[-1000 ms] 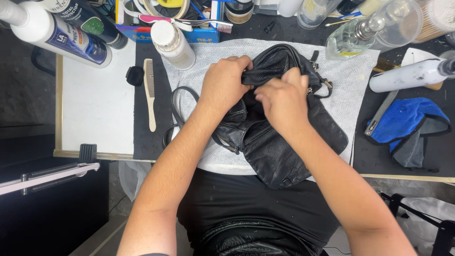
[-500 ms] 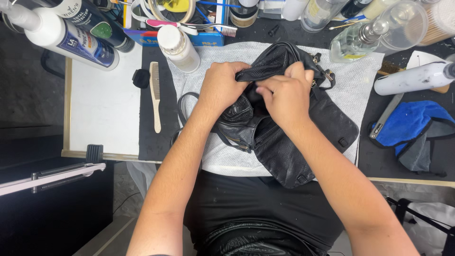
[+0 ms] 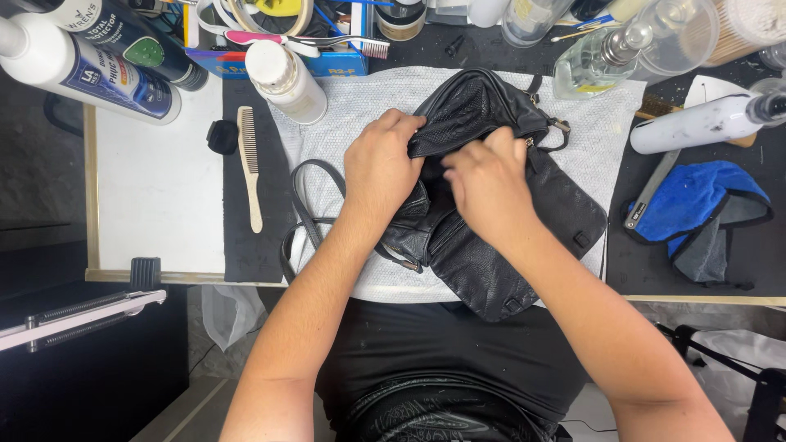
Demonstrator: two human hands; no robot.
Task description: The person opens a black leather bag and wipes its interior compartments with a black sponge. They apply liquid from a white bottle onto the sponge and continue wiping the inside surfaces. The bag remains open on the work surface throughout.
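A black leather handbag (image 3: 483,106) lies on a white cloth (image 3: 360,94) in the middle of the worktable. My left hand (image 3: 378,168) grips the bag's upper edge on the left side of its opening. My right hand (image 3: 489,184) pinches the leather just right of that opening, fingers curled into it. The bag's flap (image 3: 565,209) spreads to the lower right, and its dark strap (image 3: 304,205) loops out to the left over the cloth.
A wooden comb (image 3: 250,168) and a small black cap (image 3: 222,137) lie left of the cloth. Bottles (image 3: 286,80) and a blue box (image 3: 286,61) crowd the back edge. A white spray bottle (image 3: 696,124) and a blue cloth (image 3: 700,205) sit at the right.
Both hands keep their hold on the bag's opening and have shifted slightly; the bag's flap has spread a bit further right. The view has wobbled a little.
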